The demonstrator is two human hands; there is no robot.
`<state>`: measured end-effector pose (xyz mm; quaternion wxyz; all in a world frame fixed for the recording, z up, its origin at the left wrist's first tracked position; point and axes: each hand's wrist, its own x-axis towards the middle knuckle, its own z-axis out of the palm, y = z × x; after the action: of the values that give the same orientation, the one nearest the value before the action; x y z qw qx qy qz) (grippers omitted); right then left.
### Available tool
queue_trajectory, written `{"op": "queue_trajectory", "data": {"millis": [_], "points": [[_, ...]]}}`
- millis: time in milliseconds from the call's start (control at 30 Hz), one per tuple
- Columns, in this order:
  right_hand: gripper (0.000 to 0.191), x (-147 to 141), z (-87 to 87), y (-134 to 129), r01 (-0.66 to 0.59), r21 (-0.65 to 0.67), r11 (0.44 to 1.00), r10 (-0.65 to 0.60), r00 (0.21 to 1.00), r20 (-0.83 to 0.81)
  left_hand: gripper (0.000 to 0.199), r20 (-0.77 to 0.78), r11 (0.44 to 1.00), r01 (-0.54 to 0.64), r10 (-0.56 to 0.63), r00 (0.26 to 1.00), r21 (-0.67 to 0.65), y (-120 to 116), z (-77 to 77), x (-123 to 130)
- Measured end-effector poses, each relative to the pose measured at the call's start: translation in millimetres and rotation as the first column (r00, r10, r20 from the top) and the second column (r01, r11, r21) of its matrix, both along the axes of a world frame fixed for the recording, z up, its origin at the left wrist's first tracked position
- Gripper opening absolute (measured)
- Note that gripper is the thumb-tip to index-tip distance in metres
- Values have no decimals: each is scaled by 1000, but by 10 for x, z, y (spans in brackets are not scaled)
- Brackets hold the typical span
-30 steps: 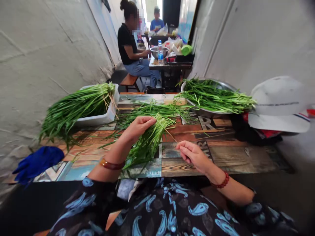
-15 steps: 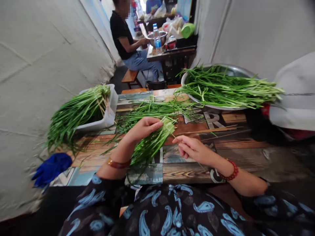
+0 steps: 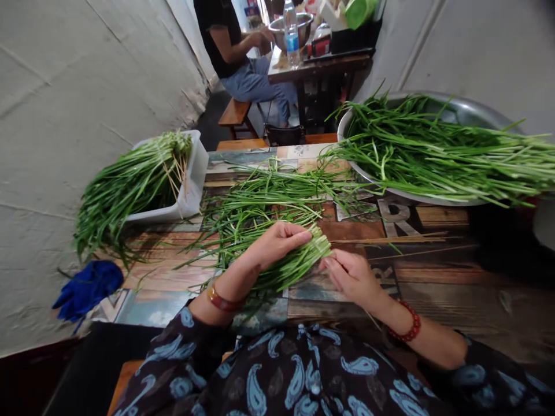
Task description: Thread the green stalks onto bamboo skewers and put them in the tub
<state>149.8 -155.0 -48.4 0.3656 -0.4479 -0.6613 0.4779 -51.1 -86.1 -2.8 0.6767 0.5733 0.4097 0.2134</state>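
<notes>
My left hand [image 3: 281, 242] is closed round a bunch of garlic chives [image 3: 299, 263], thumb on top near the pale cut ends. Those ends point right, and the green leaves trail down to the left. Close against the cut ends, my right hand [image 3: 349, 274] pinches a thin bamboo skewer [image 3: 372, 319]; its rear end sticks out below the palm, while its tip is hard to make out at the stems. Loose chives [image 3: 277, 188] lie spread on the table just behind the bunch. More skewers [image 3: 403, 238] rest on the tabletop to the right of my hands.
At the left stands a white plastic tub [image 3: 197, 173] with skewered chives hanging over its side. A large metal bowl [image 3: 489, 110] heaped with chives is at the right. A blue glove [image 3: 91, 289] lies at the left edge. Beyond, a person [image 3: 234, 52] sits at another table.
Both hands have shifted slightly right and down in the picture with the bunch. My right hand has come up to the cut ends with the skewer. The view has tilted downward.
</notes>
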Motion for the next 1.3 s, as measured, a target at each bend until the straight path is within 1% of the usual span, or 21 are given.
{"op": "queue_trajectory", "data": {"millis": [67,167,267,433,567,600,667,733,767,800,867,900,933,967,1000,1033,1100,1167,1233,1300], "points": [[29,4,-45,-43,29,50,998,-31,999,33,46,1,1000,12,-12,1000,-26,-48,-35,15],[28,10,-85,-82,48,89,995,-55,996,71,46,4,996,12,-11,1000,-86,-102,-69,24],[28,14,-107,-100,37,108,993,-48,994,102,48,-18,994,-7,5,1000,-113,-127,-82,26],[27,10,-134,-157,3,103,995,-17,991,133,51,-14,989,17,-19,1000,-147,-186,-131,21],[27,3,-124,-157,-22,129,991,2,987,159,51,6,988,38,-37,999,-150,-259,-190,14],[27,3,-119,-147,-35,136,990,13,987,158,51,4,989,47,-47,999,-140,-265,-186,7],[26,9,-109,-124,-65,154,986,42,987,152,51,-28,994,83,-85,996,-77,-246,-139,-26],[25,23,-100,-109,-98,195,976,69,986,149,44,-78,992,123,-122,989,9,-172,-52,-100],[25,32,-97,-107,-112,223,968,78,985,154,40,-99,991,125,-119,988,49,-114,-6,-154],[25,40,-96,-108,-124,259,958,82,983,165,39,-114,991,103,-93,989,83,-42,33,-218],[27,54,-98,-115,-146,330,933,83,977,198,41,-158,982,-19,49,986,185,130,64,-359],[29,57,-102,-118,-153,355,922,79,973,215,39,-196,958,-84,141,971,273,224,50,-428],[30,59,-107,-119,-156,376,913,73,971,227,35,-245,915,-120,226,943,384,316,18,-489],[31,58,-113,-116,-158,386,909,70,970,234,30,-304,864,-100,280,911,494,401,-29,-539],[31,57,-119,-111,-159,386,909,70,970,234,25,-356,813,-49,307,882,580,476,-86,-574],[31,55,-126,-103,-157,381,911,71,970,231,21,-409,773,25,307,860,634,538,-145,-596],[30,51,-136,-83,-146,378,914,65,974,219,15,-521,704,198,279,807,682,615,-255,-602],[31,49,-143,-67,-131,381,915,50,975,216,12,-620,645,353,244,746,678,641,-340,-581],[32,48,-147,-59,-119,384,916,36,976,216,12,-678,590,456,224,701,666,643,-401,-562],[33,45,-151,-58,-120,367,922,42,976,213,12,-695,547,503,223,683,669,645,-443,-557]]}}
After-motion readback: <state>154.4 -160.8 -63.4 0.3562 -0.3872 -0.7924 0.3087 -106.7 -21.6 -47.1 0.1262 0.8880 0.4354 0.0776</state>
